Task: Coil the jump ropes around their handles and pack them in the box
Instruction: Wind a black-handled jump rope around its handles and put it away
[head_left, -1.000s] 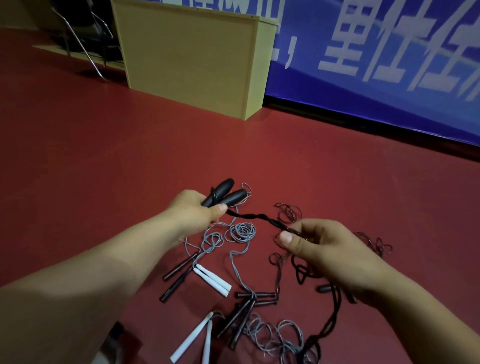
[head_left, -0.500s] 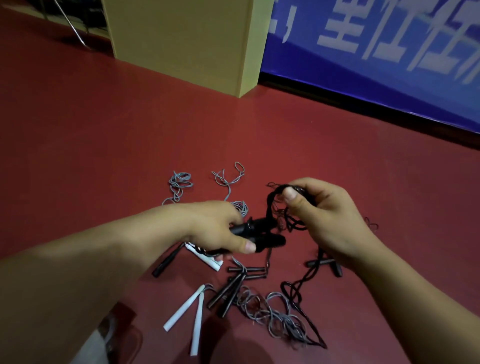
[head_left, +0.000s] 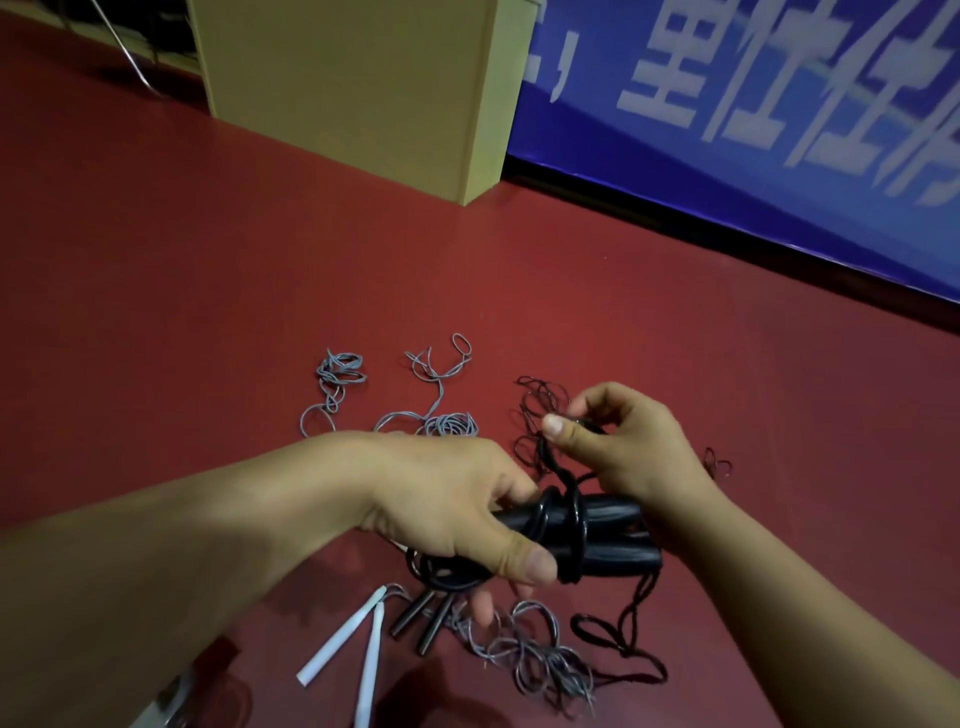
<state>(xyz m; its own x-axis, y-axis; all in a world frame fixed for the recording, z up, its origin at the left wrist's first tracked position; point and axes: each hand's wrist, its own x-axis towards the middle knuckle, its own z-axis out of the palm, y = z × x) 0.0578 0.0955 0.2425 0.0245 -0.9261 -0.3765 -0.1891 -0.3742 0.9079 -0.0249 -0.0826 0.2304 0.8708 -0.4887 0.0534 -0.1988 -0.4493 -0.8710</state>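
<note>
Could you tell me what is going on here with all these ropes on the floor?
A person is coiling a black jump rope. The left hand grips the paired black handles, already wrapped by a few turns, while the right hand pinches the black rope above them. Other ropes, with white handles and grey cords, lie loose on the red floor.

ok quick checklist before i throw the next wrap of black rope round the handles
1. Both black handles held side by side in the left hand: ok.
2. Black rope pinched by the right hand above the handles: ok.
3. Wraps already on the handles sit close together: ok, though a loose loop hangs under the left hand.
4. Slack on the floor free of the grey rope tangle: cannot tell, they lie touching.
5. Rope end secured under the wraps: cannot tell.
6. Box within easy reach: cannot tell.
</note>
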